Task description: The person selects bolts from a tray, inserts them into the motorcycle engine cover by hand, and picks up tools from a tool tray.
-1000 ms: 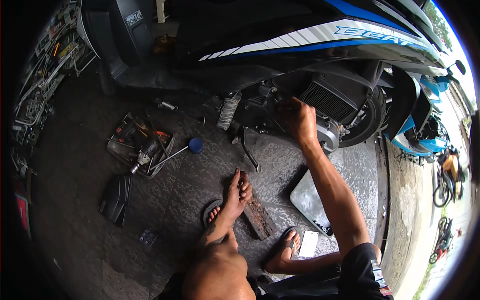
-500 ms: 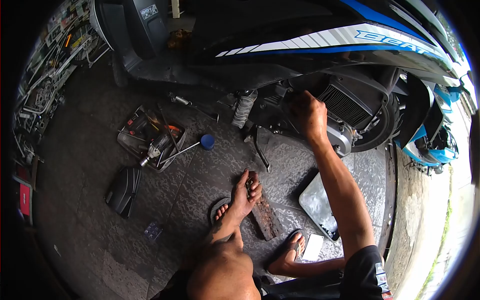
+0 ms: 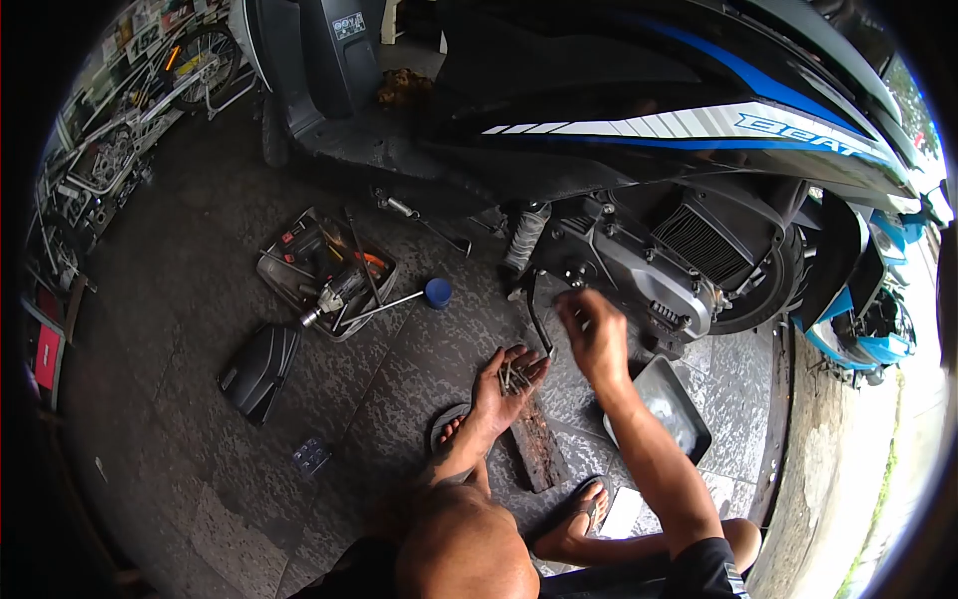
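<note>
My left hand is turned palm up with its fingers loosely curled, cradling several small metal bolts. Up and to the right of it, my right hand has its fingers curled together; whether anything is pinched in them I cannot make out. Behind that hand is the scooter's engine case, with the ribbed radiator cover at its right. Between the two hands, the black side stand reaches down to the floor.
A tool tray holds a drill and hand tools, beside a blue round cap. A black plastic cover lies at left. A wooden block rests between my feet, a metal pan under my right forearm. Bicycle parts line the left.
My right hand has come away from the engine case, down and left toward my left hand. My left hand has uncurled, showing the bolts in its palm. The view has shifted slightly.
</note>
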`<state>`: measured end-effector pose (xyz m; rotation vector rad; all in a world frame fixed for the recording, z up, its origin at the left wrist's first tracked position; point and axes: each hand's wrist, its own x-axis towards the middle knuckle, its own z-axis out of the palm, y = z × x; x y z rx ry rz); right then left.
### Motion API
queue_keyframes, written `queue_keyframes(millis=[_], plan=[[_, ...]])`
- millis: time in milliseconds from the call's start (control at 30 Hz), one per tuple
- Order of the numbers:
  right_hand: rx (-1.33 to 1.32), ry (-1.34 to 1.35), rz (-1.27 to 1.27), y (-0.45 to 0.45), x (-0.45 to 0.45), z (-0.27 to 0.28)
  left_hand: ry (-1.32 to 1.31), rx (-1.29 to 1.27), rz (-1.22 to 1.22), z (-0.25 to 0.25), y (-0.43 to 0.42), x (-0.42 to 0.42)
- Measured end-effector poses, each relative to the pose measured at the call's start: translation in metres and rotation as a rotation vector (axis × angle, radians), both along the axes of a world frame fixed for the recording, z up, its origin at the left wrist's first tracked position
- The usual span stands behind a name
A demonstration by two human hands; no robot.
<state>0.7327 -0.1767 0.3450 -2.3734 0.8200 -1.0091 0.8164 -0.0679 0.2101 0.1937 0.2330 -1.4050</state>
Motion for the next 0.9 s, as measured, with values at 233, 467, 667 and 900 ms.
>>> queue_keyframes(millis=[233,467,667,900], plan=[[0.320,0.249,0.088,0.077,-0.011,-0.067,-0.066,0.000,0.019,0.001,0.003,-0.001],[0.232,0.221,0.076,0.077,-0.025,-0.089,-0.107,0.085,-0.062,-0.006,0.001,-0.007],[0.397,-0.034,-0.078,0.085,-0.042,-0.084,-0.227,0.133,-0.272,-0.026,-0.001,-0.007],[0.763,-0.837,-0.443,0.058,-0.089,-0.068,-0.231,0.105,-0.476,-0.035,-0.018,-0.027]])
